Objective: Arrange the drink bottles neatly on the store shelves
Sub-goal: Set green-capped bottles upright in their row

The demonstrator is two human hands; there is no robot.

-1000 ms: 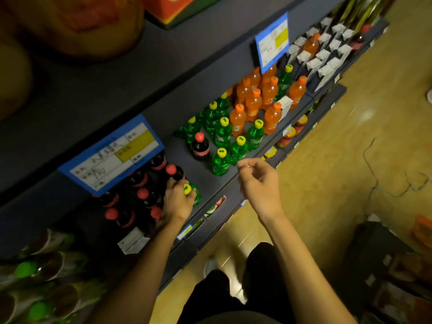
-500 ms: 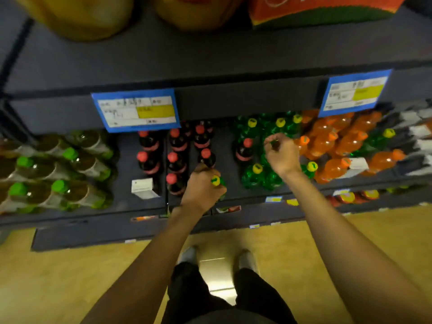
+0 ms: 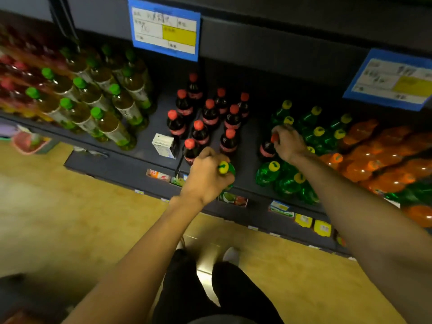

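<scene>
head cam | 1 view | faces down-forward | near shelf

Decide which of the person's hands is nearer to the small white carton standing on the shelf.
Left. The left hand grips a green bottle just right of the white carton. The right hand is farther right, past the cola bottles, holding a red-capped bottle.
</scene>
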